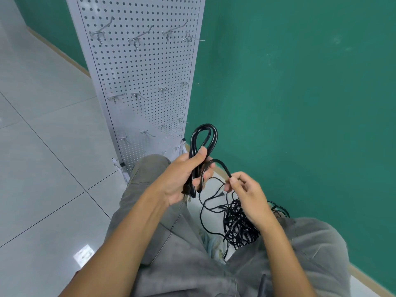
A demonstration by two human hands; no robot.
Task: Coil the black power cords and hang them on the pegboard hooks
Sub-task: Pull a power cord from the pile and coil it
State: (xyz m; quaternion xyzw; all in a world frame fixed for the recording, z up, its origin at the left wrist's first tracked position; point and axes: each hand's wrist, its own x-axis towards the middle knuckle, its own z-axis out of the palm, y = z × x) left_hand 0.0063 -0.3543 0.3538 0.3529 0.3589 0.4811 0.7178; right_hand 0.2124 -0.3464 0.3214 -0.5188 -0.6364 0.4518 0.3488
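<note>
Cord (204,136) half coiled: left hand (184,176) grips the folded loops mid-bundle, loop end sticking up above the thumb, plug (188,195) hanging below the palm. Right hand (246,191) pinches the free run of the same cord between thumb and fingertips, just right of the left hand. Tangle (237,224) of more black cord lies on the floor between the knees, under the right hand. Pegboard (139,71) stands ahead, hooks (137,38) bare, against the green wall (300,93).

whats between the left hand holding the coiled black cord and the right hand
In the head view, a short arc of black power cord bridges the gap from the left hand to the right hand, which pinches it.
</note>
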